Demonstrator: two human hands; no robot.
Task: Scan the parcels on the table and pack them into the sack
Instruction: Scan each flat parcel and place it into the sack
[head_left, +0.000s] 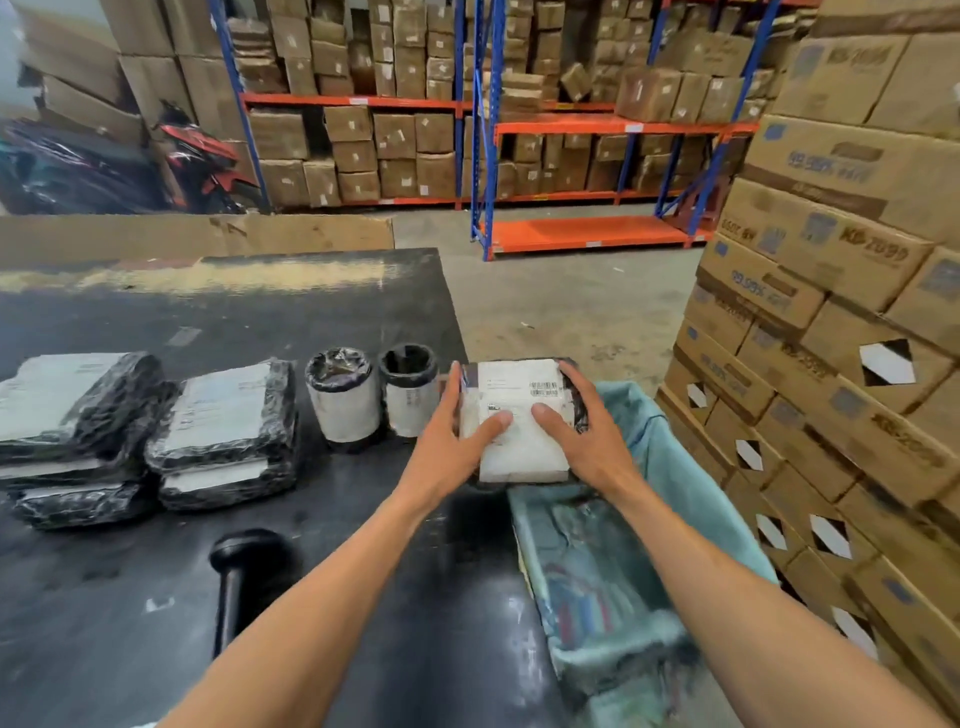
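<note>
Forearms reach in from the bottom edge over the black table (311, 312). Teal sack (597, 571) hangs open at the table's right edge. Left hand (447, 441) and right hand (587, 436) clamp a white-labelled parcel (519, 415) from both sides, thumbs on top, at the table corner above the sack mouth. Flat parcels (223, 431) stacked left, two cylinder parcels (343, 395) between. Black scanner (244, 566) lies near.
</note>
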